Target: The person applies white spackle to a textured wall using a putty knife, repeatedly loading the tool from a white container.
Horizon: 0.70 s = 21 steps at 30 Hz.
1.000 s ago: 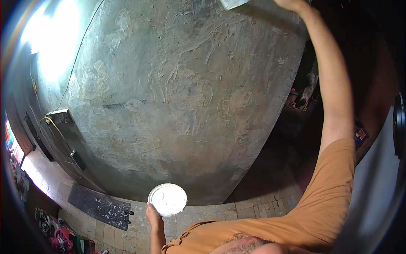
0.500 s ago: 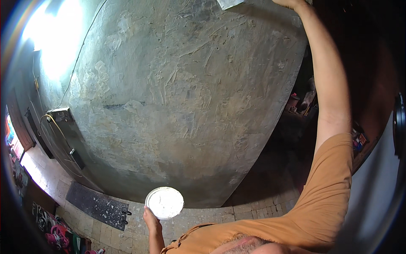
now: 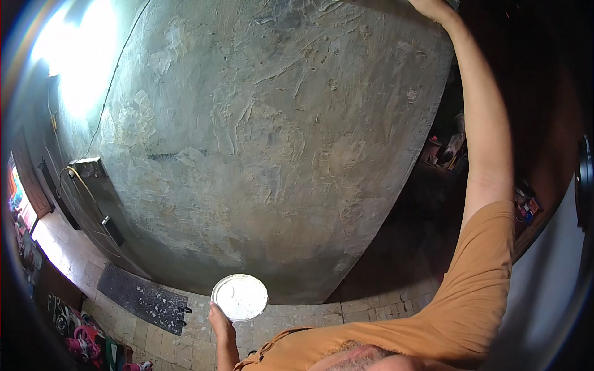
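Rt hand (image 3: 432, 8) slightly rightward, rnd container (image 3: 240, 298) w/ white inside

A dark mat (image 3: 142, 300), strewn with white flecks, lies on the tiled floor (image 3: 197, 346), toward its left side. Pink items (image 3: 79, 347) are piled beside the floor's near left corner. Higher up, a thin dark cable (image 3: 117, 67) runs past a glaring white light (image 3: 85, 68) down to a small box (image 3: 91, 168); a yellowish cord (image 3: 83, 185) hangs from there toward a narrow dark fitting (image 3: 112, 232). Small mixed objects (image 3: 447, 152), too dim to identify, show in the dark opening at right.
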Available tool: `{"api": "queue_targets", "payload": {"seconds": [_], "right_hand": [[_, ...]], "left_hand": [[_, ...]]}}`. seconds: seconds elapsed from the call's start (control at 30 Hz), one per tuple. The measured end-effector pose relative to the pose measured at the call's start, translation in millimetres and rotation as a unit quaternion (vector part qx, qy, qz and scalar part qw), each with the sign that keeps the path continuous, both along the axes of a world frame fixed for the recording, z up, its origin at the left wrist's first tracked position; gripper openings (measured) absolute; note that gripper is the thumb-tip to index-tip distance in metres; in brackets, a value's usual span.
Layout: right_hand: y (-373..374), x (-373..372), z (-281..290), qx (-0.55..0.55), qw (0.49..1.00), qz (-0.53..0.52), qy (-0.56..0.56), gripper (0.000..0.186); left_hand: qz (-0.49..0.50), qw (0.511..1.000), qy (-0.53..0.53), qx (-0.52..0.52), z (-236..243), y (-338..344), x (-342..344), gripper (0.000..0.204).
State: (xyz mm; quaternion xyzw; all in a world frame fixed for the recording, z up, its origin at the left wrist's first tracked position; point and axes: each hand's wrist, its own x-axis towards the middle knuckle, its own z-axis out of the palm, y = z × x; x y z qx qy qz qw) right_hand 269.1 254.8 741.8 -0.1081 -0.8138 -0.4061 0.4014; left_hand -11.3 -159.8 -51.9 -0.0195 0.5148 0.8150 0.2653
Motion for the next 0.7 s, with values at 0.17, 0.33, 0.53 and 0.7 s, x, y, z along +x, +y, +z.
{"api": "queue_targets", "payload": {"seconds": [0.17, 0.33, 0.53, 0.7], "right_hand": [[7.3, 41.3, 5.3, -0.015, 0.997, -0.001, 0.076, 0.031], [5.4, 30.9, 1.2, -0.057, 0.993, 0.093, 0.045, 0.031], [18.0, 48.8, -19.9, -0.026, 0.998, -0.004, 0.059, 0.032], [4.6, 74.7, -16.8, 0.003, 0.991, -0.029, 0.133, 0.031]], "left_hand": [[-0.002, 1.000, -0.012, 0.002, 5.0, 2.0, 0.9, 0.050], [-0.005, 1.000, -0.002, 0.003, -2.7, 5.5, -3.7, 0.050], [0.007, 1.000, -0.016, -0.006, 11.7, 9.8, -1.7, 0.049], [-0.005, 1.000, -0.010, 0.005, -2.3, 4.8, -7.6, 0.047]]}}
